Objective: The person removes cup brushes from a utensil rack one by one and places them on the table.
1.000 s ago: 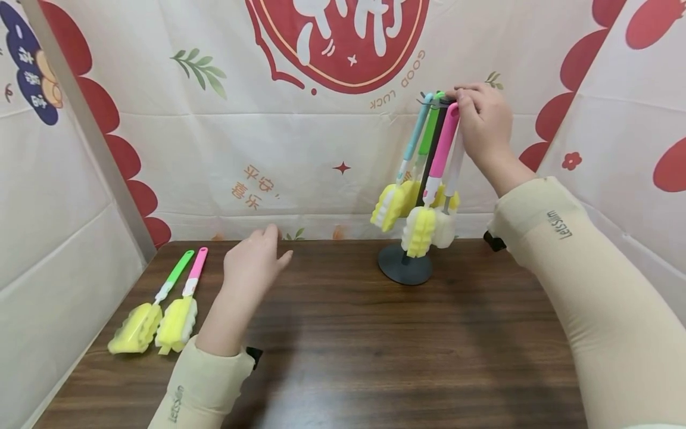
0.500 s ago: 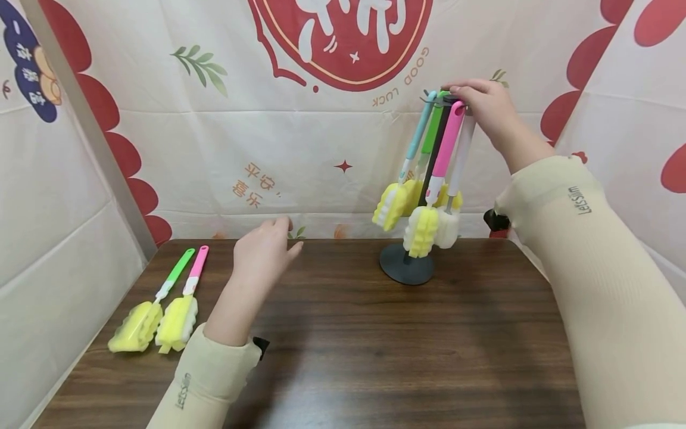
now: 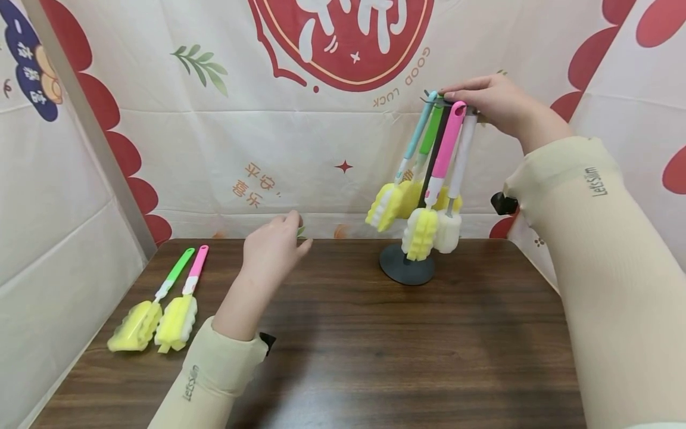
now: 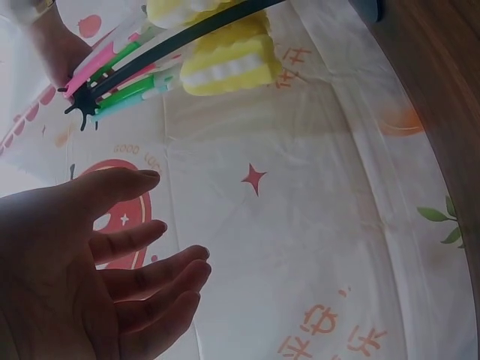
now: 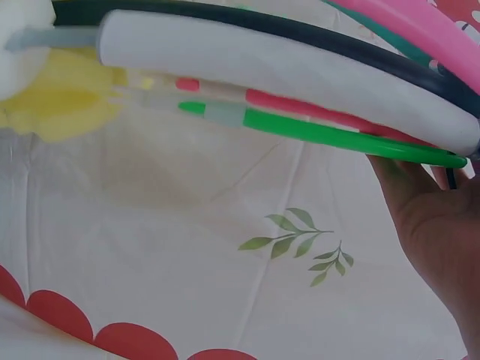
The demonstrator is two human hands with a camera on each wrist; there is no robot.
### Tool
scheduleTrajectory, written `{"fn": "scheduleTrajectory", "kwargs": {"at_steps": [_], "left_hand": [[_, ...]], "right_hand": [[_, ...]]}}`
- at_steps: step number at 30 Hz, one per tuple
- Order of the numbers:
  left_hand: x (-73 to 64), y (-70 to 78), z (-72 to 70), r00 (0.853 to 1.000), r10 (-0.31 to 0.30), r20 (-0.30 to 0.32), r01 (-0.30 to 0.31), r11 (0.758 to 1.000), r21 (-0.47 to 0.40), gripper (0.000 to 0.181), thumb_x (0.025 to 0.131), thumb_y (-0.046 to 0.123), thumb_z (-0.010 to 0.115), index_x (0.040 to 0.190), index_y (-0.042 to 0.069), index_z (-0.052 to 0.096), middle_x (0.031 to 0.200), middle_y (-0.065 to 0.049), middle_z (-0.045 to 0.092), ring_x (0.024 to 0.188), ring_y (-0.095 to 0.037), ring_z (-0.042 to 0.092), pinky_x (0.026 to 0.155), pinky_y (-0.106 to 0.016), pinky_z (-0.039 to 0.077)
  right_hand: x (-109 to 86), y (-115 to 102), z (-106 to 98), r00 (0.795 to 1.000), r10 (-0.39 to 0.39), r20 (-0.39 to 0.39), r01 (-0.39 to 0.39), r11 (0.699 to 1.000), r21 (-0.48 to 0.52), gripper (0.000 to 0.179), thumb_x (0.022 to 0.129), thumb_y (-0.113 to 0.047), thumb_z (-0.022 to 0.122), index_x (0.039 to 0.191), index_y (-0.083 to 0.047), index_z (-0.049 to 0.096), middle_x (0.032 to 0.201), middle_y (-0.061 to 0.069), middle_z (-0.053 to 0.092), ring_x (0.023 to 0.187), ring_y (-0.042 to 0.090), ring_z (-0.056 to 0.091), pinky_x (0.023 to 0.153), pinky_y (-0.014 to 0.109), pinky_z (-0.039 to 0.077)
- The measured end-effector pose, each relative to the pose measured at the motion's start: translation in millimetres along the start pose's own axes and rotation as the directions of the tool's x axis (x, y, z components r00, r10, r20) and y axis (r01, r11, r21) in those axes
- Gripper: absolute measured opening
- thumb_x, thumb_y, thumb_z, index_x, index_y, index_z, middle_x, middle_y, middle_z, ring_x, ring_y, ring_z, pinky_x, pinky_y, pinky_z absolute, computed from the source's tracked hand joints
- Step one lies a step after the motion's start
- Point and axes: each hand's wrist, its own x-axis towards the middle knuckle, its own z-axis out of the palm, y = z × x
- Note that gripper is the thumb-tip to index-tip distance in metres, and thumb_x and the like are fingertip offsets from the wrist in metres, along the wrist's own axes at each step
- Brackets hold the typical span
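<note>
A dark brush stand [image 3: 407,271] on the table carries several sponge brushes hanging from hooks at its top. Among them are a pink-handled brush [image 3: 448,143], a white-handled brush [image 3: 462,158], a light-blue-handled brush [image 3: 420,134] and a green-handled brush [image 5: 322,136]. My right hand [image 3: 495,104] grips the stand's top, thumb in front and fingers behind; the handle ends partly hide the fingertips in the right wrist view. My left hand [image 3: 273,247] hovers over the table left of the stand, fingers loosely bent and palm bare in the left wrist view.
At the table's left lie two more sponge brushes, one with a green handle [image 3: 175,271] and one with a pink handle [image 3: 197,268]. A printed white cloth [image 3: 321,143] hangs behind the brown wooden table [image 3: 386,351] and along both sides.
My left hand has drifted right and slightly up. My right hand has shifted its fingers over the stand's top, its wrist moving right; the hanging brushes have swayed a little.
</note>
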Motion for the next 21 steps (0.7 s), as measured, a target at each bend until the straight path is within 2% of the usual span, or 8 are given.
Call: {"fn": "scheduleTrajectory", "kwargs": {"at_steps": [5, 15, 21], "left_hand": [[1.8, 1.8, 1.2, 1.000, 0.004, 0.003, -0.004, 1.000, 0.005, 0.032, 0.087, 0.036, 0.073, 0.097, 0.011, 0.056, 0.081, -0.006, 0.062, 0.068, -0.027, 0.063, 0.055, -0.044, 0.049], [4.2, 2.8, 7.8, 1.000, 0.020, -0.007, -0.020, 1.000, -0.001, 0.034, 0.087, 0.037, 0.072, 0.103, 0.010, 0.059, 0.086, -0.007, 0.065, 0.067, -0.026, 0.063, 0.053, -0.042, 0.049], [8.7, 9.5, 10.2, 0.999, 0.048, -0.022, -0.047, 0.999, 0.013, 0.034, 0.088, 0.035, 0.072, 0.104, 0.009, 0.059, 0.088, -0.008, 0.067, 0.068, -0.026, 0.064, 0.056, -0.042, 0.051]], "right_hand": [[0.3, -1.4, 0.3, 1.000, 0.018, -0.006, -0.018, 0.999, -0.051, 0.055, 0.090, -0.044, 0.066, 0.140, -0.021, 0.055, 0.121, 0.000, 0.052, 0.089, 0.009, 0.054, 0.073, 0.015, 0.047], [-3.8, -3.2, 6.0, 0.997, 0.027, -0.079, -0.035, 0.994, -0.100, 0.055, 0.090, -0.048, 0.064, 0.137, -0.022, 0.058, 0.119, -0.003, 0.054, 0.093, 0.010, 0.049, 0.075, 0.018, 0.044], [-5.7, -6.1, 8.9, 0.990, 0.082, -0.118, -0.096, 0.988, -0.124, 0.056, 0.089, -0.050, 0.063, 0.138, -0.024, 0.057, 0.118, -0.004, 0.053, 0.097, 0.011, 0.047, 0.080, 0.022, 0.041]]}}
